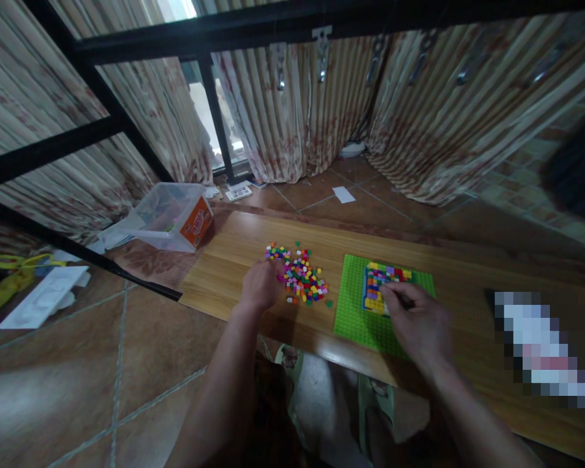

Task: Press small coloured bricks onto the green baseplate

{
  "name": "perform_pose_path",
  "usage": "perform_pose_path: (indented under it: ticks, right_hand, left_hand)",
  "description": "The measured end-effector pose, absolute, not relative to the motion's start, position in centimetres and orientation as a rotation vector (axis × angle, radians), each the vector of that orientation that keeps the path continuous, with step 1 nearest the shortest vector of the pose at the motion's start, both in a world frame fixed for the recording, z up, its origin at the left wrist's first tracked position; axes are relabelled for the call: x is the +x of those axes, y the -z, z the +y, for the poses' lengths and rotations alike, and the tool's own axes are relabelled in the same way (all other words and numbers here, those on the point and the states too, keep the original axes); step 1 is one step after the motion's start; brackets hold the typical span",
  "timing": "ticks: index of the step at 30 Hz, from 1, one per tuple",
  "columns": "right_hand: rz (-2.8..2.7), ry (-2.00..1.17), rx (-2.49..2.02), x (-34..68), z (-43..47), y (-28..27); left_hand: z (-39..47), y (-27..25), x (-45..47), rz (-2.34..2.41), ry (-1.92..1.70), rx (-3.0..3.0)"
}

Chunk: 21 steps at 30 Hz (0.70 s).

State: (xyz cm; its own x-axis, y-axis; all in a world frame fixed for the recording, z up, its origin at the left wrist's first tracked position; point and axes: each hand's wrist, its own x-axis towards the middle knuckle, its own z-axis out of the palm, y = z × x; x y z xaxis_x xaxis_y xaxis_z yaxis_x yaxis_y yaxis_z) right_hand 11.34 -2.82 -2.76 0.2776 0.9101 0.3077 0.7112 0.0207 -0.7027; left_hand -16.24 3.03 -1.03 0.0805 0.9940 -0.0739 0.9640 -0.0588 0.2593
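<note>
My left hand (262, 286) is at the left edge of a loose pile of small coloured toy bricks (303, 276). Its fingers are curled down into the pile, and anything in them is hidden. A green studded baseplate (350, 318) lies to the right of the pile. On it sits a blue-edged rectangle (374, 294) with rows of red, yellow, orange and other coloured bricks. Over the right part of this rectangle is my right hand (422, 320), thumb and forefinger pinched together at the bricks. What is between the fingertips is too small to make out.
The wooden bench (253, 234) runs left to right before me. A clear plastic tub (163, 214) with an orange label stands on the floor beyond its left end. A blurred-out item (541, 344) lies on the right. Black metal bars (141, 153) and curtains (292, 123) stand behind.
</note>
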Motion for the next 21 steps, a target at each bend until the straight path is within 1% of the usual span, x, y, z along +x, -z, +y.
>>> perform_pose_path:
  ticks: [8,11,16,19,21]
  right_hand:
    - [-1.47,-0.359,-1.703,11.1,-2.8,2.3]
    - [-1.466,-0.356,-1.687,11.0,-2.7,2.4]
    - [-1.42,-0.327,-1.642,11.2,-2.6,2.0]
    - [-1.387,-0.368,-1.577,11.3,-2.6,1.4]
    - [-1.392,-0.419,-1.52,11.4,-2.7,1.0]
  left_hand:
    - [3.0,1.2,-15.7,1.921,-0.163,2.203]
    - [3.1,0.8,-15.8,1.898,-0.206,2.19]
    - [3.5,0.0,-15.6,1.815,-0.562,1.946]
    - [3.4,-0.4,-13.4,1.494,-0.788,1.76]
    - [2.9,-0.4,-11.0,1.268,-0.865,1.621]
